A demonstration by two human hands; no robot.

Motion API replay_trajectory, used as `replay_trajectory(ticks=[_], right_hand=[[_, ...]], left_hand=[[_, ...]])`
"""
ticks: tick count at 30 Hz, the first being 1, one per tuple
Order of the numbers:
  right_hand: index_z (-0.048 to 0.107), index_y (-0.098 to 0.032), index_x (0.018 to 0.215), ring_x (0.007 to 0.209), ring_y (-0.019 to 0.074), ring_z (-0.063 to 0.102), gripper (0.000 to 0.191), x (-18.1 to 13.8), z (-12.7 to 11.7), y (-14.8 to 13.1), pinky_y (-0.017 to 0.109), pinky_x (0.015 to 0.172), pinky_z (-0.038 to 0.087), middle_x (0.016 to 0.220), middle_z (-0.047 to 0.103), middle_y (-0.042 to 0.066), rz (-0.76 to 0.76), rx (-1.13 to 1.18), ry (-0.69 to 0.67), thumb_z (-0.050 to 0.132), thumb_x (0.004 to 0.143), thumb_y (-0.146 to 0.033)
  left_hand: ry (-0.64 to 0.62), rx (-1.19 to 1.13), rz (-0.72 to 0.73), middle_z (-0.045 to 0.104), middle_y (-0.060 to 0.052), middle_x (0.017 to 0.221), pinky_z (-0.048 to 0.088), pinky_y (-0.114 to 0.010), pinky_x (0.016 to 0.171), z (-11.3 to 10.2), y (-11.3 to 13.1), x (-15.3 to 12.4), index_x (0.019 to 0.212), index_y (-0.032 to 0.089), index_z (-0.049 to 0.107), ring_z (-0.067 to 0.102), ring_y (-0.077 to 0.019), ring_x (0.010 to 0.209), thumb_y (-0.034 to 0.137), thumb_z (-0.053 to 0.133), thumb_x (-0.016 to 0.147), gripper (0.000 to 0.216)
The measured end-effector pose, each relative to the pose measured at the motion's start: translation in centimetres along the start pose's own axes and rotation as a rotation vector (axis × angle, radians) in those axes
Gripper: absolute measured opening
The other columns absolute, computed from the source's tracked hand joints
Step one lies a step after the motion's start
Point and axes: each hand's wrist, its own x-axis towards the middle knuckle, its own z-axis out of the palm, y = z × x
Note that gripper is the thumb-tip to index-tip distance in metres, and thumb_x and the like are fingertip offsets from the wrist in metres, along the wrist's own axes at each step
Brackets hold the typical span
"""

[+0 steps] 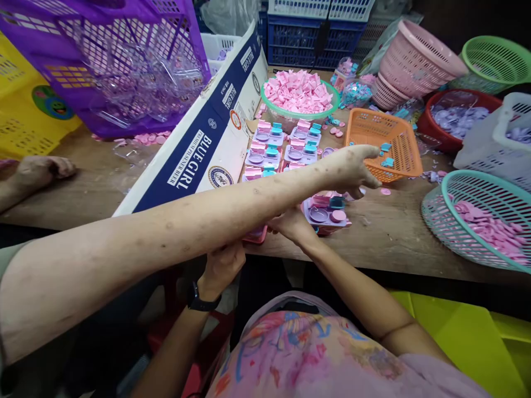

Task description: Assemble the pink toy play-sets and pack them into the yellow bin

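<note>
My left hand [225, 268], with a black watch on its wrist, is closed with curled fingers just below the table edge. Right beside it is the rim of a pink-red plastic piece [257, 236], mostly hidden. My right hand [292, 225] comes in from the right, its fingers bent in beside that piece and partly covered by a co-worker's forearm [174, 226]. What either hand grips is hidden. Close to my right hand stands a toy kitchen unit [326, 215] with a purple pan. Behind the forearm, more toy stove units [263, 155] stand in rows.
The co-worker's hand [352, 166] reaches over to an orange basket [384, 124] with blue pieces. A green bowl [298, 113] holds pink parts. A beer carton [199, 132] borders the left. A teal basket [448, 215] stands right. Another hand [43, 174] rests far left.
</note>
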Motion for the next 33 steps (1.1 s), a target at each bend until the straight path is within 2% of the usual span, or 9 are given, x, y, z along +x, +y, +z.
replay_trajectory(ticks=[2,4,7,10,15,22,28,33], right_hand=[[0.064,-0.016,0.061,0.051,0.0135,0.059,0.034,-0.3,0.1,0.3,0.024,0.05,0.041,0.055,0.063,0.001,-0.022,0.065,-0.045,0.077,0.08,-0.041],[0.07,-0.015,0.066,0.051,0.0131,0.06,0.042,-0.6,0.3,0.5,0.023,0.051,0.043,0.057,0.066,0.003,-0.04,0.12,-0.103,0.074,0.084,-0.052],[0.069,-0.014,0.063,0.05,0.0112,0.058,0.053,-0.7,0.4,0.5,0.021,0.049,0.042,0.056,0.065,0.004,-0.032,0.177,-0.201,0.071,0.085,-0.062],[0.066,-0.013,0.06,0.047,0.0088,0.054,0.057,-0.2,-0.1,-0.1,0.02,0.046,0.039,0.056,0.063,0.003,0.025,0.239,-0.295,0.077,0.077,-0.066],[0.064,-0.013,0.057,0.044,0.0064,0.046,0.058,0.8,-0.7,-0.3,0.019,0.044,0.032,0.049,0.057,-0.001,0.057,0.237,-0.378,0.082,0.069,-0.068],[0.068,-0.014,0.059,0.049,0.0084,0.051,0.056,0.5,0.4,0.6,0.021,0.05,0.036,0.054,0.063,0.002,-0.05,0.178,-0.209,0.075,0.078,-0.066],[0.065,-0.014,0.057,0.047,0.0068,0.046,0.055,0.6,0.1,-0.1,0.021,0.047,0.033,0.054,0.061,0.001,0.07,0.308,-0.318,0.083,0.068,-0.065],[0.064,-0.014,0.057,0.046,0.0053,0.042,0.053,0.5,0.1,0.0,0.02,0.045,0.029,0.051,0.057,-0.001,0.103,0.347,-0.339,0.084,0.069,-0.061]], left_hand=[[0.152,-0.097,0.014,0.074,-0.004,0.111,0.061,-0.046,0.088,0.0,0.3,0.1,0.109,0.027,0.076,0.073,-0.0257,0.109,0.03,0.045,0.097,0.033],[0.26,-0.168,0.028,0.076,-0.006,0.111,0.059,-0.048,0.093,0.2,0.4,0.1,0.111,0.028,0.077,0.072,-0.0274,0.107,0.028,0.056,0.092,0.028],[0.354,-0.148,0.065,0.077,-0.007,0.109,0.054,-0.05,0.097,0.3,0.3,-0.1,0.117,0.029,0.076,0.07,-0.0279,0.108,0.023,0.057,0.092,0.032],[0.467,-0.1,0.108,0.076,-0.009,0.116,0.046,-0.05,0.099,0.2,0.3,-0.5,0.13,0.028,0.07,0.068,-0.0277,0.112,0.011,0.051,0.092,0.045],[0.485,-0.051,0.194,0.076,-0.01,0.121,0.039,-0.045,0.099,-0.2,0.4,-0.5,0.142,0.024,0.06,0.067,-0.0258,0.117,-0.002,0.047,0.09,0.06],[0.478,-0.049,0.169,0.076,-0.01,0.125,0.038,-0.045,0.1,-0.1,0.1,-0.2,0.144,0.026,0.059,0.068,-0.0254,0.117,-0.001,0.045,0.091,0.061],[0.477,-0.054,0.19,0.077,-0.009,0.122,0.039,-0.044,0.096,-0.8,0.4,0.0,0.145,0.027,0.058,0.068,-0.0254,0.114,-0.002,0.046,0.09,0.064],[0.473,-0.054,0.184,0.077,-0.008,0.121,0.039,-0.045,0.096,-0.9,0.6,-0.2,0.148,0.027,0.056,0.068,-0.0258,0.112,-0.001,0.047,0.09,0.065]])
